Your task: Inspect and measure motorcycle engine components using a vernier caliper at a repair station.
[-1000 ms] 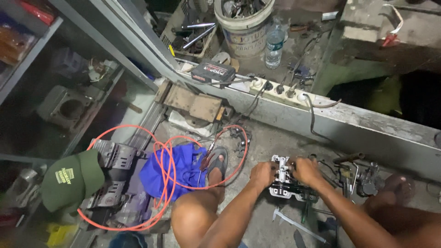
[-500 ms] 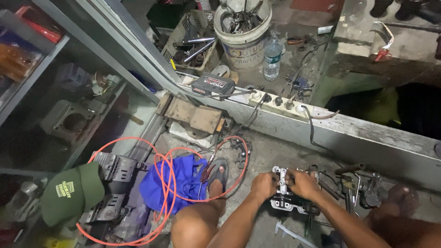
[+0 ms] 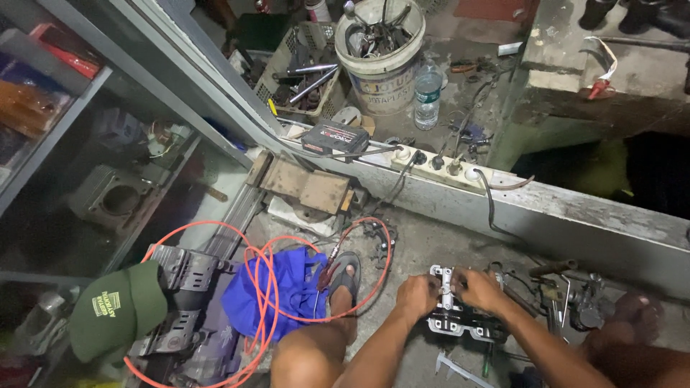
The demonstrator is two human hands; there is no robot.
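Low in the frame, right of centre, both hands close on a grey metal engine part (image 3: pixel 451 316) lying on the concrete floor (image 3: pixel 424 244). The left hand (image 3: pixel 418 294) and right hand (image 3: pixel 480 289) grip its top edge; what they work there is hidden. Loose parts (image 3: pixel 575 298) lie right; the work looks unfinished.

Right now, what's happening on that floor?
A person sits on the concrete floor with both hands on a metal engine part: the left hand grips its left side, the right hand its right. An orange hose loops over a blue cloth beside them, near a green cap. A power strip sits on the ledge above.
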